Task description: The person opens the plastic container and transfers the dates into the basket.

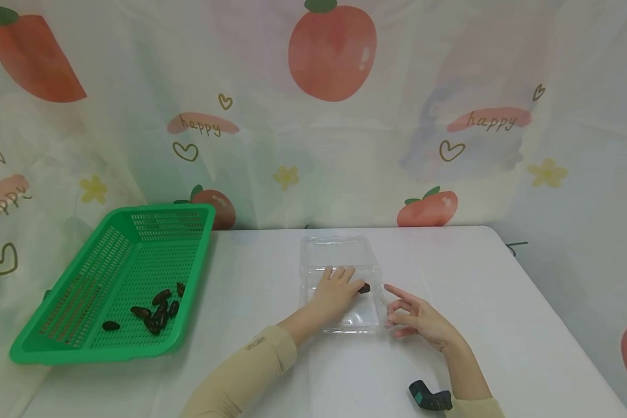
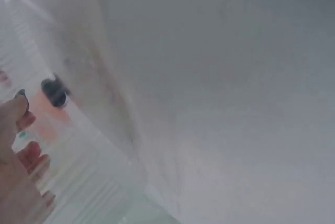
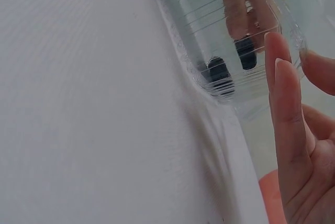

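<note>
A clear plastic clamshell box (image 1: 339, 253) stands with its lid raised behind. My left hand (image 1: 335, 293) reaches into it, palm down. Its fingertips pinch a dark brown date (image 3: 246, 52), seen through the wall in the right wrist view; a second date (image 3: 220, 75) lies in the box beside it. In the left wrist view dark dates (image 2: 54, 93) show near the fingertips, partly blurred. My right hand (image 1: 420, 319) is at the box's right side, its fingers (image 3: 288, 114) loosely extended against the clear edge.
A green slotted basket (image 1: 198, 278) stands at the left, with several dates (image 1: 159, 313) near its front right corner. A black wrist device (image 1: 431, 397) sits at the right sleeve. Behind the white table (image 1: 501, 325) hangs a fruit-printed curtain (image 1: 334, 151).
</note>
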The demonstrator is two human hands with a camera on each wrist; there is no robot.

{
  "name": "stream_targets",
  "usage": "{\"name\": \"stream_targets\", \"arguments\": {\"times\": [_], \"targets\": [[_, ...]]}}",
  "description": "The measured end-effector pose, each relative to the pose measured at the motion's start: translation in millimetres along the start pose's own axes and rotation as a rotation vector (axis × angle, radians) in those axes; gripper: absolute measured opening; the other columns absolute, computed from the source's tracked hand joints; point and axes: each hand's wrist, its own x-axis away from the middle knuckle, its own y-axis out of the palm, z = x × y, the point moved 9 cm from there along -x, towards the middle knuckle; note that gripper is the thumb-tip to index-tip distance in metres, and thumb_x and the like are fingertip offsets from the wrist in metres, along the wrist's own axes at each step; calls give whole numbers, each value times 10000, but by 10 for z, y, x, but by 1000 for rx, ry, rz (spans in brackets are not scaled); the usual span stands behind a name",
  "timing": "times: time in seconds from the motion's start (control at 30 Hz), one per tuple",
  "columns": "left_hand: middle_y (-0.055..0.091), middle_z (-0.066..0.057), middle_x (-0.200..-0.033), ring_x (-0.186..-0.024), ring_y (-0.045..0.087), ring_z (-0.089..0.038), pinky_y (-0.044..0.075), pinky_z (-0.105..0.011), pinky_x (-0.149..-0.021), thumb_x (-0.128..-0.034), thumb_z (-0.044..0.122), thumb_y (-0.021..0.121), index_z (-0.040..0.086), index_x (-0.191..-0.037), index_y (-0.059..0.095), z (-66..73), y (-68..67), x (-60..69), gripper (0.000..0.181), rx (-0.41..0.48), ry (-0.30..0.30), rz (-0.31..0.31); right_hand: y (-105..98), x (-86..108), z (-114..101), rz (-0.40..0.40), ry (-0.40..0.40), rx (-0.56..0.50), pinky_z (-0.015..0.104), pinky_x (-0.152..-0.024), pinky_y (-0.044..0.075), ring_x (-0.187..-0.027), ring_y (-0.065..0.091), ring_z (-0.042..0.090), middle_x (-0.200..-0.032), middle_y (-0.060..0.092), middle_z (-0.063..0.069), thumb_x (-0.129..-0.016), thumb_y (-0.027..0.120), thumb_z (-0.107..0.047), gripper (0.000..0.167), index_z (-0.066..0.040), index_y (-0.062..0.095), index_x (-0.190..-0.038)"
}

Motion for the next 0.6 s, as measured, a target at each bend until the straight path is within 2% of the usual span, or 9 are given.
{"name": "stream_targets", "arguments": {"times": [0.13,0.2,0.6], "targets": [[421,45,-1116,-1054,423,-151,328,-393,-957,-950,376,435,313,-1099,487,-142,-66,53,170,5,-31,21,-7,-4,12,3,6,4,329,-663,534,-799,637,144,-927,501,26,-885,580,-80,703,-23,159,-1445],[425,35,-1084,-1019,427,-156,331,-387,-923,-946,371,449,296,-1086,497,-234,-124,94,166,26,-48,59,-7,-5,18,3,8,3,329,-663,534,-795,636,141,-926,501,28,-882,587,-84,710,-23,159,-1445],[408,-15,-961,-887,408,-199,305,-386,-804,-940,323,494,234,-1049,509,-952,-429,432,142,72,-224,228,8,7,-17,-1,1,2,321,-661,532,-794,642,145,-926,493,41,-879,587,-73,714,-13,155,-1444]]}}
